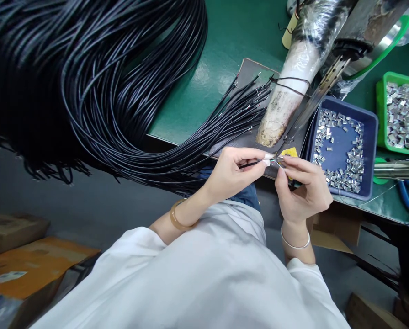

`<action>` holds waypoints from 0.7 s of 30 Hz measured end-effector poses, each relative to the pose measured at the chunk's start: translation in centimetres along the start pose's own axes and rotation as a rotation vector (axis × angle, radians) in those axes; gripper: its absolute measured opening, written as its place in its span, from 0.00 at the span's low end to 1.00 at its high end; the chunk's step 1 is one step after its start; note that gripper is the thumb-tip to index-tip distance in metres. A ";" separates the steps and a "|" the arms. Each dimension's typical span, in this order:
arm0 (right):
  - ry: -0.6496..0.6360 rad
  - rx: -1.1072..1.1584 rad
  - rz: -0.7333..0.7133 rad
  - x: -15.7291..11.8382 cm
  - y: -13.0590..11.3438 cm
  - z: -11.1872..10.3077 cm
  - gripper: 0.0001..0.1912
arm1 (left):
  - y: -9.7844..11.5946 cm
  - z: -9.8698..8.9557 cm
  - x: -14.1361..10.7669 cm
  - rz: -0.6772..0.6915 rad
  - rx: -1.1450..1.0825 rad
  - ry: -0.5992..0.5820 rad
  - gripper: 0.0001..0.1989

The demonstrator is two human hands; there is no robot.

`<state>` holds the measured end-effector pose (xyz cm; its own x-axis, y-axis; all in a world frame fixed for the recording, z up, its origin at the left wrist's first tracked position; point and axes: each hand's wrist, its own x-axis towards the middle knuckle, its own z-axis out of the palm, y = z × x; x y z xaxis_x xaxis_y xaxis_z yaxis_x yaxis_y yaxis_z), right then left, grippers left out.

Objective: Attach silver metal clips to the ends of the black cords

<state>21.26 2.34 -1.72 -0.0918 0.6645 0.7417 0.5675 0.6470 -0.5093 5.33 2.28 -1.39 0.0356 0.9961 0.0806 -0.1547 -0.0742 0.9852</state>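
My left hand (236, 171) pinches the end of a black cable (248, 165), whose thin coloured wires stick out to the right past the fingertips. Close beside it, my right hand (302, 185) has thumb and fingers closed round a small metal connector (279, 159) at those wires. Behind the hands, a fan of black cable ends (225, 119) with stripped tips lies on a dark board (255, 68). A blue tray (370, 151) of small metal connector pieces stands to the right of my right hand.
A large coil of black cables (98, 82) covers the left of the green table (225, 27). A plastic-wrapped tube (288, 91) and a metal nozzle (319, 96) slant down above the hands. A green bin (380, 114) of metal parts stands far right. Boxes (36, 260) lie below left.
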 end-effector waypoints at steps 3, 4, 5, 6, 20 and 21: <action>-0.013 0.030 0.006 -0.5 0.3 -0.1 0.10 | -0.1 -0.1 0.0 -0.083 -0.017 -0.025 0.08; -0.019 0.022 -0.003 -0.6 0.3 -0.1 0.11 | -0.1 -0.2 0.0 -0.094 -0.030 -0.035 0.08; -0.024 0.004 -0.019 -0.7 0.4 -0.2 0.11 | 0.0 -0.2 0.1 -0.098 -0.048 -0.043 0.08; -0.027 -0.021 -0.040 -0.8 0.4 -0.2 0.12 | 0.1 -0.2 0.1 -0.103 -0.067 -0.052 0.07; -0.088 -0.025 0.002 0.7 -0.1 -0.1 0.10 | 0.4 -0.2 0.3 -0.107 -0.018 -0.004 0.11; -0.089 -0.042 -0.004 0.8 -0.1 -0.2 0.10 | 0.4 -0.2 0.3 -0.097 -0.011 0.001 0.11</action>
<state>21.26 2.72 -1.03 -0.1655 0.6938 0.7008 0.6008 0.6345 -0.4863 5.08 2.60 -0.96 0.0497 0.9986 -0.0157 -0.1614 0.0235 0.9866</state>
